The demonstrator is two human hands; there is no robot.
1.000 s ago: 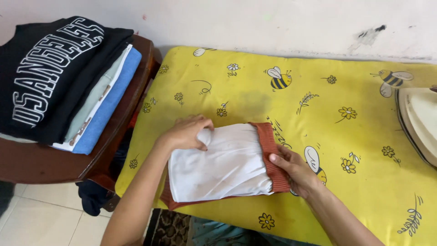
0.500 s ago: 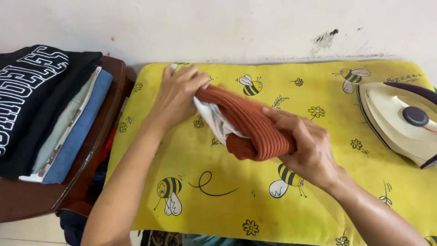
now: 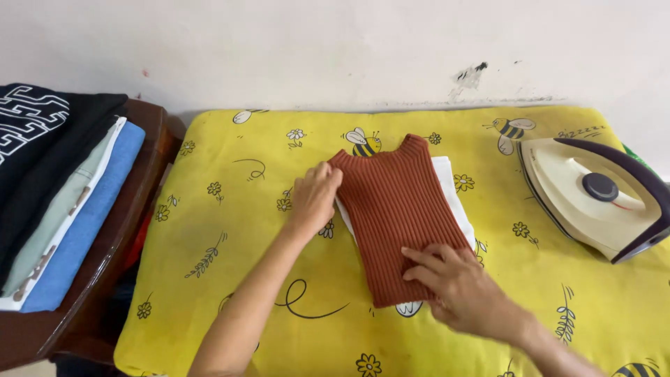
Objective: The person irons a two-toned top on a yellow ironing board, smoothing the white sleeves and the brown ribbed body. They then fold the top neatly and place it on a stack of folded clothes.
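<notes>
A folded rust-brown ribbed garment (image 3: 398,202) lies flat on a yellow padded cloth (image 3: 230,230) printed with bees and flowers. White fabric (image 3: 452,195) shows along its right edge and at its lower end. My left hand (image 3: 315,197) rests at the garment's upper left edge, fingers curled against it. My right hand (image 3: 457,283) lies flat on its lower right corner, fingers spread and pressing down.
A cream and dark purple iron (image 3: 600,192) lies on the cloth at the right. A dark wooden stool (image 3: 132,230) at the left carries a stack of folded clothes (image 3: 56,181), black, pale green and blue. A white wall runs behind.
The garment was white side up, then lifted and turned over between both hands. Now it lies flat with the brown ribbed side up. The view has shifted right, bringing the iron into sight.
</notes>
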